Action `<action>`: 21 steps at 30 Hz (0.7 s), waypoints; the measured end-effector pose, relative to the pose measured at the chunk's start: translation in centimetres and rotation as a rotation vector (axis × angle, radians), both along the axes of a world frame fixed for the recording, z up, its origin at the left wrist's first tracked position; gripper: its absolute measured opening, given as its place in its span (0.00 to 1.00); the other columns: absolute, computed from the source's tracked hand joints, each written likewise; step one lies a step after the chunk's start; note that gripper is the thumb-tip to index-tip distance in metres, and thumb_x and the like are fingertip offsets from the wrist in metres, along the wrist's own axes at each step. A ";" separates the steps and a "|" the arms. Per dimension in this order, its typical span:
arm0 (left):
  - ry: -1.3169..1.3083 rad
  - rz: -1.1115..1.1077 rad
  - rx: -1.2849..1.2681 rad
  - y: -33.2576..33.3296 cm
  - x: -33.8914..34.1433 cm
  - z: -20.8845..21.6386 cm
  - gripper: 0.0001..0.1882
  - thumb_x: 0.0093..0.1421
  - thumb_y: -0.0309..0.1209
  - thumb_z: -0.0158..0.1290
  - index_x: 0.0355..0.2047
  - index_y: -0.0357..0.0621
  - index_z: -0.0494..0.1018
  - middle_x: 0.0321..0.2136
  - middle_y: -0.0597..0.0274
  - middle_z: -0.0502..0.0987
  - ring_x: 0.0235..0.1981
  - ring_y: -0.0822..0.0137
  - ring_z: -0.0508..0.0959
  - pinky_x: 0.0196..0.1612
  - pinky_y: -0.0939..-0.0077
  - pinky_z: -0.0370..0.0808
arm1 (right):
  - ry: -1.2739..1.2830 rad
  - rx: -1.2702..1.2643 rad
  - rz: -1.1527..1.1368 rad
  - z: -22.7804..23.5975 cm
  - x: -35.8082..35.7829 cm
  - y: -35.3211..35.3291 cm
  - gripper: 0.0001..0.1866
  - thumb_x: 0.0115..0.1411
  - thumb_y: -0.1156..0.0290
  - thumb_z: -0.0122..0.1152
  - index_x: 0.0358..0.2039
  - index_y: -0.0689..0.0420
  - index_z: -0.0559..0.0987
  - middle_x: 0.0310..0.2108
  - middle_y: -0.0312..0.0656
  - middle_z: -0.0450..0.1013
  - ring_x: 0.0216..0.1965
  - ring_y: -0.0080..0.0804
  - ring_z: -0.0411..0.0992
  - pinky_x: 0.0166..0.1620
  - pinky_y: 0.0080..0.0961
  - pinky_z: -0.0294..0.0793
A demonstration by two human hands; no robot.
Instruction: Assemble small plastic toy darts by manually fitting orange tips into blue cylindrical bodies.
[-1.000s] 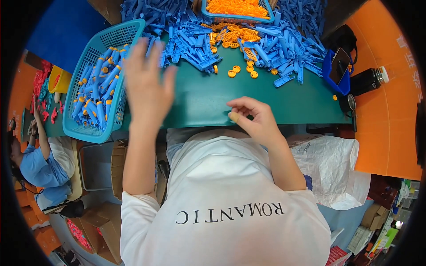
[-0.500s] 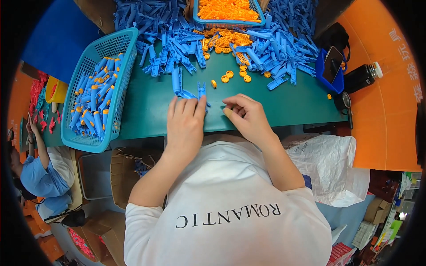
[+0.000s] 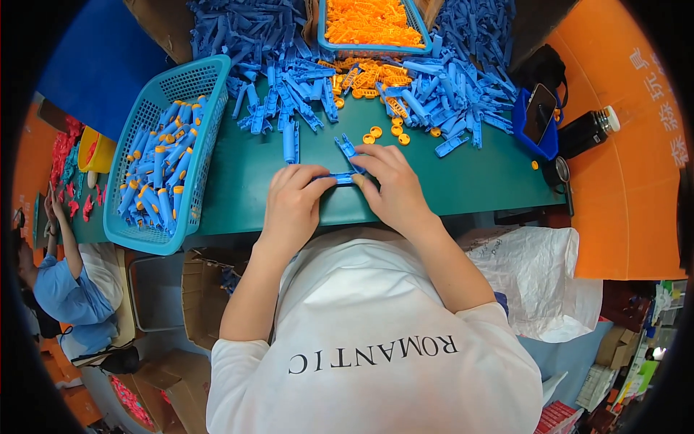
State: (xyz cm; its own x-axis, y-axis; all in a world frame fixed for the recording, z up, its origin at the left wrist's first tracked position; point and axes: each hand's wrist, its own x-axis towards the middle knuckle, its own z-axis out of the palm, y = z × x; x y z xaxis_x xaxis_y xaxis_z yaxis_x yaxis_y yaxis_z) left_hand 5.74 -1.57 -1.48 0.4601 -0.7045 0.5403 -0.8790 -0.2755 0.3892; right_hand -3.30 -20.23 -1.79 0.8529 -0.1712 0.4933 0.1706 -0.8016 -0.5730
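Between my two hands, just above the green tabletop, lies a long blue plastic shell piece [image 3: 338,179]. My left hand [image 3: 293,199] pinches its left end with thumb and fingertips. At the other end, my right hand [image 3: 392,186] has its thumb and fingers closed on the same piece. A second blue shell piece [image 3: 345,147] rests tilted on the table against my right fingertips. Just beyond my left hand a blue shell piece [image 3: 290,142] lies pointing away from me. Several small round orange caps [image 3: 372,134] are scattered beyond my right hand.
At left stands a blue basket [image 3: 189,155] of blue tubes with orange ends. Blue shells [image 3: 289,90] and orange pieces [image 3: 376,76] are heaped behind, below another basket [image 3: 372,50]. A phone [image 3: 539,116] in a blue tray and a black bottle [image 3: 584,134] stand right. Another person [image 3: 76,282] sits far left.
My hands have come together: the left has tilted toward the right, and the right has moved up and left. Both now grip one blue shell piece. The view has shifted slightly.
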 end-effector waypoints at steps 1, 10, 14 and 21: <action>-0.003 0.001 -0.002 0.2 0.3 0.0 0.14 0.50 0.16 0.57 0.37 0.43 0.81 0.40 0.59 0.79 0.44 0.53 0.77 0.49 0.60 0.72 | -0.003 -0.002 0.001 -0.5 0.2 -0.4 0.13 0.55 0.77 0.68 0.42 0.60 0.81 0.48 0.44 0.78 0.48 0.46 0.74 0.51 0.36 0.74; 0.101 0.246 -0.035 -0.8 -2.0 0.1 0.11 0.57 0.24 0.60 0.41 0.44 0.81 0.33 0.58 0.71 0.34 0.55 0.73 0.39 0.60 0.70 | -0.089 0.008 -0.012 0.0 0.5 -2.2 0.10 0.52 0.82 0.67 0.37 0.62 0.82 0.42 0.45 0.80 0.46 0.45 0.75 0.50 0.36 0.74; 0.175 0.113 0.009 -0.3 -2.4 0.3 0.10 0.56 0.22 0.60 0.39 0.43 0.81 0.36 0.56 0.75 0.39 0.54 0.75 0.43 0.60 0.72 | -0.036 -0.042 -0.034 -0.9 0.5 -3.1 0.10 0.52 0.82 0.67 0.36 0.61 0.82 0.41 0.44 0.80 0.45 0.44 0.75 0.49 0.35 0.75; 0.031 -0.065 0.067 0.3 -1.0 0.4 0.13 0.51 0.20 0.60 0.38 0.42 0.81 0.50 0.59 0.79 0.48 0.52 0.76 0.51 0.53 0.73 | 0.008 -0.080 0.192 0.4 1.9 -3.9 0.09 0.52 0.81 0.67 0.35 0.59 0.83 0.40 0.42 0.81 0.43 0.43 0.75 0.48 0.35 0.75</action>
